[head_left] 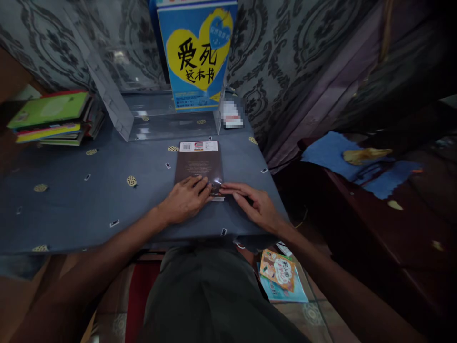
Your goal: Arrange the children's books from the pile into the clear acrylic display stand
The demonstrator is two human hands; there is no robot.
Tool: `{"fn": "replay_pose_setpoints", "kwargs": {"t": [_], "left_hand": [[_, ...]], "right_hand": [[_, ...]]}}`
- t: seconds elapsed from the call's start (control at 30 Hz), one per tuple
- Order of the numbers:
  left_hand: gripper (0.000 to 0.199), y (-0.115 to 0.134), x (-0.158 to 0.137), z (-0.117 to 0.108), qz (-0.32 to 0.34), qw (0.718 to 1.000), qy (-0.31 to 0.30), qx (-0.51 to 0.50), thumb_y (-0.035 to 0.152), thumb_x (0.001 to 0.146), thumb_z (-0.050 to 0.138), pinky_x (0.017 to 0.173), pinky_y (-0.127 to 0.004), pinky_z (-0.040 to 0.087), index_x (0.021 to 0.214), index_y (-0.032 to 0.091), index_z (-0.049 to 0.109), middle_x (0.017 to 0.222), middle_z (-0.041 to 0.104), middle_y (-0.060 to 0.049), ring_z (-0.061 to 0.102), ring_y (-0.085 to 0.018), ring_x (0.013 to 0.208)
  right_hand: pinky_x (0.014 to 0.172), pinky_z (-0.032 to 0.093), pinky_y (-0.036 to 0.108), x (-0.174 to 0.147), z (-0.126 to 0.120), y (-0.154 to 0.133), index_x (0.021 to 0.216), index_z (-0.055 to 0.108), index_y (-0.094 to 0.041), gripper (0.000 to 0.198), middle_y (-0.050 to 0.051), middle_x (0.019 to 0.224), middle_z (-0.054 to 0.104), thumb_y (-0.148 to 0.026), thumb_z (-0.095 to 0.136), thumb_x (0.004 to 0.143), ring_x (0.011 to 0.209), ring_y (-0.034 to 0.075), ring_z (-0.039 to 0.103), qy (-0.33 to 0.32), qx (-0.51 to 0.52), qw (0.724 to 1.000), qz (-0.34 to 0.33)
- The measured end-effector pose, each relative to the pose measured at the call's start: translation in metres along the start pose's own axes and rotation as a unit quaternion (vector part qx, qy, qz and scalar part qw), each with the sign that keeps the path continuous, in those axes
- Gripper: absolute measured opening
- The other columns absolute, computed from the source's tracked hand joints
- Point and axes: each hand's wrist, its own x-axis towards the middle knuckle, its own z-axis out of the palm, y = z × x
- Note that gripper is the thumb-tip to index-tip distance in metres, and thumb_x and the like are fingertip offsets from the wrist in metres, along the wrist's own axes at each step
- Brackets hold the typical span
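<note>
1. Head view: brown book (198,163) flat on covered table (89,200), short of clear stand (110,95).
2. Left hand (188,197) over lower cover, fingers together; right hand (259,205) at lower right edge, thumb apart, no pinch seen.
3. Best done with light, even pressure.
4. Front and right table edges near; more room leftward, before stacked books (53,112).
</note>
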Motion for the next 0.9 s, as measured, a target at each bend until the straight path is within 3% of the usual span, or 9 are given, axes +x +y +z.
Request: {"fn": "replay_pose_setpoints", "kwargs": {"t": [0.1, 0.3, 0.43, 0.53, 0.7, 0.9], "left_hand": [[0.036, 0.001, -0.001, 0.002, -0.008, 1.0, -0.006, -0.001, 0.034, 0.106, 0.044, 0.098, -0.039, 0.055, 0.124, 0.01, 0.065, 0.124, 0.072, -0.015, 0.067, -0.026, 0.118], [0.037, 0.005, -0.005, 0.005, -0.031, 0.999, 0.027, -0.033, 0.037, 0.104, 0.049, 0.101, -0.043, 0.054, 0.125, 0.01, 0.065, 0.126, 0.07, -0.017, 0.066, -0.028, 0.12], [0.04, 0.001, -0.007, -0.001, -0.049, 0.993, 0.03, -0.102, 0.044, 0.101, 0.052, 0.099, -0.043, 0.056, 0.124, 0.013, 0.066, 0.126, 0.071, -0.016, 0.066, -0.027, 0.118], [0.036, -0.014, -0.01, 0.002, -0.111, 0.98, 0.041, -0.162, 0.042, 0.103, 0.049, 0.103, -0.045, 0.053, 0.122, 0.016, 0.066, 0.128, 0.069, -0.014, 0.063, -0.026, 0.121], [0.051, -0.053, -0.009, 0.028, -0.299, 0.941, 0.049, -0.151, 0.043, 0.102, 0.045, 0.112, -0.057, 0.042, 0.141, 0.011, 0.049, 0.142, 0.057, -0.023, 0.049, -0.032, 0.139], [0.052, -0.076, 0.009, 0.05, -0.32, 0.912, 0.064, -0.248, 0.036, 0.098, 0.05, 0.115, -0.052, 0.039, 0.144, 0.012, 0.044, 0.142, 0.058, -0.02, 0.052, -0.03, 0.136]], "right_hand": [[0.1, 0.057, 0.043, -0.002, 0.0, -0.001, 0.133, 0.062, -0.024, 0.034, 0.007, 0.115, 0.078, -0.029, 0.045, 0.104, 0.112, 0.021, 0.072, 0.001, -0.016, 1.0, -0.023], [0.095, 0.058, 0.042, -0.004, 0.005, 0.003, 0.115, 0.071, -0.021, 0.025, 0.01, 0.114, 0.077, -0.021, 0.052, 0.099, 0.11, 0.022, 0.071, 0.022, -0.134, 0.98, -0.146], [0.089, 0.059, 0.042, -0.002, 0.008, 0.001, 0.112, 0.072, -0.022, 0.023, 0.01, 0.11, 0.078, -0.021, 0.052, 0.1, 0.104, 0.022, 0.073, 0.028, -0.171, 0.97, -0.168], [0.089, 0.059, 0.042, -0.001, 0.009, -0.002, 0.111, 0.072, -0.022, 0.023, 0.01, 0.11, 0.078, -0.022, 0.052, 0.1, 0.103, 0.022, 0.073, 0.029, -0.183, 0.97, -0.16], [0.089, 0.059, 0.043, 0.001, 0.012, -0.004, 0.111, 0.071, -0.023, 0.021, 0.008, 0.1, 0.079, -0.019, 0.054, 0.099, 0.1, 0.022, 0.074, 0.042, -0.187, 0.967, -0.169], [0.087, 0.06, 0.043, 0.002, 0.013, -0.002, 0.108, 0.072, -0.024, 0.019, 0.008, 0.098, 0.079, -0.018, 0.056, 0.099, 0.1, 0.023, 0.073, 0.048, -0.204, 0.962, -0.176]]}}
